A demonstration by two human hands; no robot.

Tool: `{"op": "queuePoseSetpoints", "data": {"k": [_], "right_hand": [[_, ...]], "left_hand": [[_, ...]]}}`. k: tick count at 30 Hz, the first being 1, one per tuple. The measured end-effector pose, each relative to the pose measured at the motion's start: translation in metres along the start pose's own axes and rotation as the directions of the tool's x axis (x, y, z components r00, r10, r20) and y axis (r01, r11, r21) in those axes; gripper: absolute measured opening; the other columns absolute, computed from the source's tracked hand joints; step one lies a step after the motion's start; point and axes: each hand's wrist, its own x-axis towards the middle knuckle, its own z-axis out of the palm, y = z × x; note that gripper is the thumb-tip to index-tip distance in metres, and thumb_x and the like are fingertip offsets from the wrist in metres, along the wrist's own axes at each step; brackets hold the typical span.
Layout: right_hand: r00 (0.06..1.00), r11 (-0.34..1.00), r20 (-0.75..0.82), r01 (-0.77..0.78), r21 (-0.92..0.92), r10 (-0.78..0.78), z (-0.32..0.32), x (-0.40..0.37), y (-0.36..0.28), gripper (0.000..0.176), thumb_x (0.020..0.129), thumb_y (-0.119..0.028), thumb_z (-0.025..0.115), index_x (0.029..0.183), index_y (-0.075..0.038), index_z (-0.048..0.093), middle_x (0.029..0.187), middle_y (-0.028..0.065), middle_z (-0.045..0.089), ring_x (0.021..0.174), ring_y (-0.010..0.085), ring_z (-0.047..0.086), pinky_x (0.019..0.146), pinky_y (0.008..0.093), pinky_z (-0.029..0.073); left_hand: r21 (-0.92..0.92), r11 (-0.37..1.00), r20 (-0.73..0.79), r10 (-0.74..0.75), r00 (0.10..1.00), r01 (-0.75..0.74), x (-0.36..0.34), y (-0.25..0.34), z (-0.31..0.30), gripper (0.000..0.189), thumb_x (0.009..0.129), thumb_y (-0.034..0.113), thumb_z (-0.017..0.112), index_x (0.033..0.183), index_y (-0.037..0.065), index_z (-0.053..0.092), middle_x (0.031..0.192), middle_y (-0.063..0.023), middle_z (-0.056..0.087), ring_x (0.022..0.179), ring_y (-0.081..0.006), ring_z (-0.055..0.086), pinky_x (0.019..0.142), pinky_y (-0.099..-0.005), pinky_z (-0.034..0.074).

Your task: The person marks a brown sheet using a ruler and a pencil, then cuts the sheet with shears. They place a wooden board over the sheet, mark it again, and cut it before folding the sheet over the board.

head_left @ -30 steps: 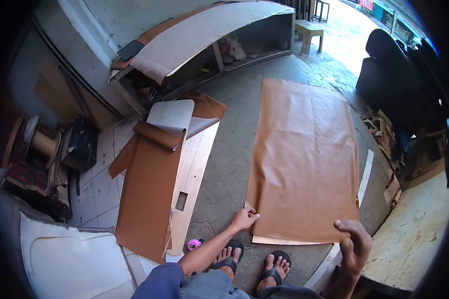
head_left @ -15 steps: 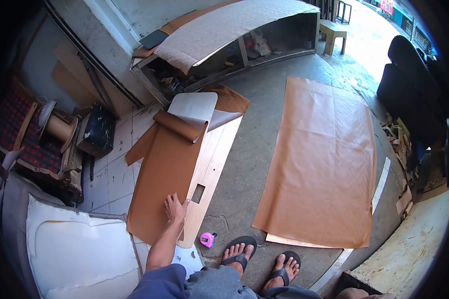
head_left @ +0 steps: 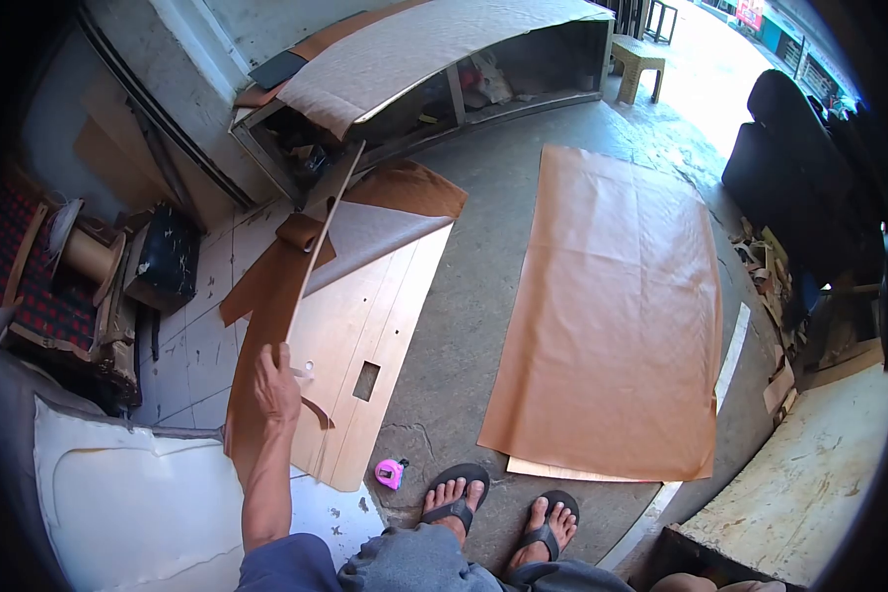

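Observation:
My left hand (head_left: 278,387) is closed on the near edge of a thin board (head_left: 318,247), which stands tilted up, nearly edge-on to me. Brown leatherette (head_left: 252,365) lies along the board's left side, with a rolled part (head_left: 299,231) near its far end. Beneath is a pale wooden panel (head_left: 385,316) with a rectangular cutout and small holes. A folded brown sheet (head_left: 405,187) with a whitish backing covers the panel's far end. Of my right hand (head_left: 725,583), only what seems a sliver shows at the bottom edge; its fingers cannot be made out.
A pink tape measure (head_left: 391,474) lies on the floor by my sandalled feet. To the right, a large brown sheet (head_left: 607,316) is spread over another panel. A white padded piece (head_left: 133,493) stands at left, a low cabinet (head_left: 454,99) behind, a dark seat (head_left: 799,168) at right.
My left hand has gone from resting on the brown leatherette to gripping the board's edge. The board has swung up on its side, uncovering more of the wooden panel. The view has shifted slightly.

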Motion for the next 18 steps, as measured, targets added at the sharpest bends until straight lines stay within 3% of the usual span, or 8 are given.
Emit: {"op": "queuePoseSetpoints", "data": {"k": [5,9,11,12,13,15,16,18], "right_hand": [[1.000,1.000,-0.012,0.007,-0.025,-0.007,0.008,0.005,0.005,0.088,0.095,-0.072,0.016,0.149,-0.006,0.040,0.156,0.0188,0.035,0.148,0.0345,0.025,0.122,0.0441,0.006],[1.000,1.000,0.007,-0.011,-0.024,0.012,-0.006,0.000,-0.006,0.086,0.095,-0.071,0.016,0.150,-0.009,0.040,0.155,0.0179,0.036,0.147,0.0346,0.026,0.122,0.0447,0.007],[1.000,0.999,0.024,-0.008,-0.036,0.009,-0.086,-0.025,-0.028,0.085,0.096,-0.071,0.017,0.151,-0.011,0.039,0.156,0.0175,0.036,0.147,0.0345,0.026,0.121,0.0449,0.008],[0.887,0.886,-0.040,0.462,0.044,-0.460,-0.128,-0.043,-0.034,0.063,0.095,-0.057,0.026,0.133,-0.010,0.046,0.138,0.0145,0.045,0.128,0.0307,0.036,0.107,0.0408,0.019],[0.570,0.567,-0.136,0.821,0.066,-0.810,-0.224,-0.062,-0.064,0.043,0.095,-0.043,0.036,0.115,-0.010,0.052,0.121,0.0115,0.054,0.108,0.0269,0.047,0.093,0.0368,0.030],[-0.368,-0.367,-0.286,0.928,-0.059,-0.885,-0.354,-0.125,-0.078,0.019,0.093,-0.016,0.055,0.079,-0.009,0.065,0.087,0.0056,0.071,0.068,0.0194,0.067,0.064,0.0287,0.052],[-0.161,-0.094,-0.456,0.982,-0.166,-0.875,-0.330,-0.120,-0.094,0.022,0.083,-0.005,0.067,0.063,-0.009,0.057,0.063,0.0010,0.063,0.046,0.0211,0.058,0.045,0.0285,0.042],[0.115,0.205,-0.425,0.963,-0.173,-0.898,-0.317,-0.105,-0.109,0.018,0.084,-0.009,0.069,0.069,-0.005,0.060,0.065,0.0068,0.062,0.050,0.0252,0.059,0.045,0.0304,0.042]], "left_hand": [[0.087,0.960,-0.027,-0.263,0.964,0.264,0.045,-0.057,-0.020,0.043,0.089,0.003,0.054,0.131,0.012,0.048,0.126,-0.0139,0.051,0.113,-0.0322,0.057,0.084,-0.0440,0.051],[0.160,0.949,-0.062,-0.267,0.962,0.273,0.065,-0.077,-0.026,0.039,0.089,0.005,0.055,0.128,0.010,0.048,0.122,-0.0136,0.054,0.109,-0.0336,0.060,0.083,-0.0458,0.053],[0.122,0.944,0.058,-0.316,0.947,0.308,0.070,-0.076,-0.031,0.035,0.090,0.004,0.054,0.124,0.009,0.048,0.118,-0.0150,0.056,0.106,-0.0354,0.062,0.082,-0.0466,0.054],[0.091,0.933,0.175,-0.359,0.917,0.348,0.074,-0.076,-0.033,0.031,0.091,0.004,0.054,0.121,0.007,0.049,0.113,-0.0164,0.058,0.102,-0.0372,0.063,0.080,-0.0473,0.055],[0.074,0.933,0.183,-0.359,0.915,0.352,0.071,-0.075,-0.035,0.031,0.091,0.004,0.054,0.121,0.007,0.049,0.113,-0.0164,0.058,0.102,-0.0372,0.063,0.080,-0.0473,0.055],[0.081,0.921,0.235,-0.388,0.891,0.380,0.075,-0.071,-0.032,0.033,0.092,0.005,0.053,0.124,0.003,0.046,0.112,-0.0205,0.059,0.103,-0.0402,0.063,0.081,-0.0511,0.054],[0.075,0.918,0.219,-0.396,0.892,0.389,0.077,-0.071,-0.034,0.033,0.092,0.005,0.053,0.124,0.003,0.046,0.112,-0.0205,0.059,0.103,-0.0402,0.063,0.081,-0.0511,0.054],[0.049,0.930,0.212,-0.365,0.907,0.363,0.071,-0.060,-0.037,0.029,0.091,0.001,0.051,0.120,0.003,0.048,0.105,-0.0216,0.059,0.100,-0.0416,0.063,0.079,-0.0517,0.053]]}}
